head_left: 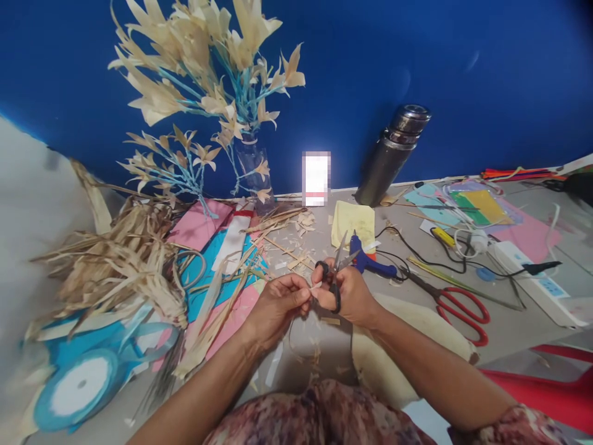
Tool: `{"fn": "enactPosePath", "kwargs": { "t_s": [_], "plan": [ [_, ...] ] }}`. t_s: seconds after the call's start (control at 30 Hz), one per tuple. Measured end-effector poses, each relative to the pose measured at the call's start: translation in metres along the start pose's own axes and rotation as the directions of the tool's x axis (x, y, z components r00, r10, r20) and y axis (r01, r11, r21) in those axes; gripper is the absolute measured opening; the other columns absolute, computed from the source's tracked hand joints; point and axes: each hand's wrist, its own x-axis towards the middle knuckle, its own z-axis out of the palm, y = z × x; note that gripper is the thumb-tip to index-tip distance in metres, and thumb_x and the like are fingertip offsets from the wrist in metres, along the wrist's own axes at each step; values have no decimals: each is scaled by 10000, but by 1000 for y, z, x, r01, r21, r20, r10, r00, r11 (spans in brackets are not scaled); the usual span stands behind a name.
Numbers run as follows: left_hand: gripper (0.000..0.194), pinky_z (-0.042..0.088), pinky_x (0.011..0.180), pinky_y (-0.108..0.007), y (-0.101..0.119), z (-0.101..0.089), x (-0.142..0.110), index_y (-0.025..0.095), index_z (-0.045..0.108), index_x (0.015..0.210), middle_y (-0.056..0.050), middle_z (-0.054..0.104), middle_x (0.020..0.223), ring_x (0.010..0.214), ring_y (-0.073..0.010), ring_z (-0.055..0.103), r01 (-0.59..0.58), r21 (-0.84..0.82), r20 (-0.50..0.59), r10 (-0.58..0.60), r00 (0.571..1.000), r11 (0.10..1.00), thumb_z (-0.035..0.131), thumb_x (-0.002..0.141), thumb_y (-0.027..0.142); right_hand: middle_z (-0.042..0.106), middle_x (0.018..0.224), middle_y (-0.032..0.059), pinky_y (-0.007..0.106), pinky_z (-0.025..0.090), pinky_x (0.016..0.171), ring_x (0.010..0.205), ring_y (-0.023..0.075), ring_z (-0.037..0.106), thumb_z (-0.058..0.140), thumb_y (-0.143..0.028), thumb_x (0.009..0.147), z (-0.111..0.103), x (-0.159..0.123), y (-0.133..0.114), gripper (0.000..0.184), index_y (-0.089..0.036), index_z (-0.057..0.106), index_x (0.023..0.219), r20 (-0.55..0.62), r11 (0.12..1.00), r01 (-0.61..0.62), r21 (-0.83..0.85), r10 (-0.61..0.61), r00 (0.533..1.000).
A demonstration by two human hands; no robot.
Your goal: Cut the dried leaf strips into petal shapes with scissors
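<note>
Over the middle of the table my left hand (282, 303) is closed in a pinch on a small pale piece (315, 287), perhaps husk or paper; its exact kind is too small to tell. My right hand (356, 296) has a pair of small black-handled scissors (336, 285) hooked on its fingers, blades apart and pointing up and away from me. The thumb and a finger of that hand also meet the pale piece, close to my left fingertips. Just beyond the right hand lies a blue glue gun (370, 262).
Dried corn husks (125, 259) and a blue ribbon roll (76, 386) lie left. Husk flowers (204, 55) stand in a clear bottle (254, 170). Rightward are red-handled scissors (463, 309), a dark flask (391, 157), a power strip (532, 281) and cables. Yellow paper (349, 216) lies behind the glue gun.
</note>
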Motion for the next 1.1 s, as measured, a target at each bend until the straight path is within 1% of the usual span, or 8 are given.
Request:
{"fn": "enactPosePath", "kwargs": {
  "t_s": [0.17,0.33,0.4,0.53,0.7,0.9,0.97,1.1],
  "plan": [
    [267,393,557,-230,1,-1,-1,118,667,717,-19,616,605,523,-95,514,67,-91,58,-62,996,994,877,610,245,553,644,-24,213,342,489,542,95,451,762,-248,625,-5,4,-2,240,-172,575,755,89,984,-56,172,41,995],
    [222,402,569,-226,6,-3,-2,129,682,743,-18,620,659,546,-79,493,42,-234,37,-35,999,971,863,636,198,515,660,-45,203,266,458,470,50,320,769,-282,628,-20,16,-2,291,-185,547,789,45,842,-68,535,52,998],
    [225,404,571,-222,9,-3,-2,138,681,749,-13,622,669,547,-75,491,17,-240,25,-11,1000,971,865,633,198,578,732,-14,204,284,465,486,54,366,783,-289,633,-24,17,-1,312,-178,572,834,21,863,-35,504,29,999],
    [222,406,558,-216,10,-3,-2,134,665,706,-8,619,632,533,-80,506,-16,-93,-10,15,1000,996,857,643,226,624,803,25,224,395,547,630,122,539,815,-306,627,-18,12,3,368,-160,612,898,168,940,-71,334,15,986],
    [237,369,508,-193,6,-1,-2,118,667,673,-5,599,572,503,-78,506,-61,54,-29,62,998,997,860,631,248,577,664,-29,198,349,506,553,88,471,806,-272,630,-7,7,8,265,-157,607,760,127,972,-111,206,86,988],
    [235,436,553,-224,7,1,-4,114,694,696,-22,631,623,511,-82,522,16,-72,58,-12,998,997,876,607,233,534,605,-37,204,302,479,500,72,422,798,-274,618,-11,10,3,258,-149,610,745,241,874,-212,438,113,964],
    [226,435,541,-211,14,-1,-3,114,704,702,-20,627,616,512,-76,517,8,-76,3,-8,1000,997,878,606,221,537,616,-35,207,297,478,485,59,386,800,-282,631,-18,14,-1,252,-152,611,737,190,830,-174,531,83,978],
    [223,416,496,-169,37,-7,8,100,723,734,-35,657,673,522,-62,523,-69,66,-149,78,986,995,872,609,209,609,736,-4,209,315,485,500,53,394,822,-378,651,-34,21,-6,314,-165,625,773,-32,795,-20,607,49,998]
  ]
}}
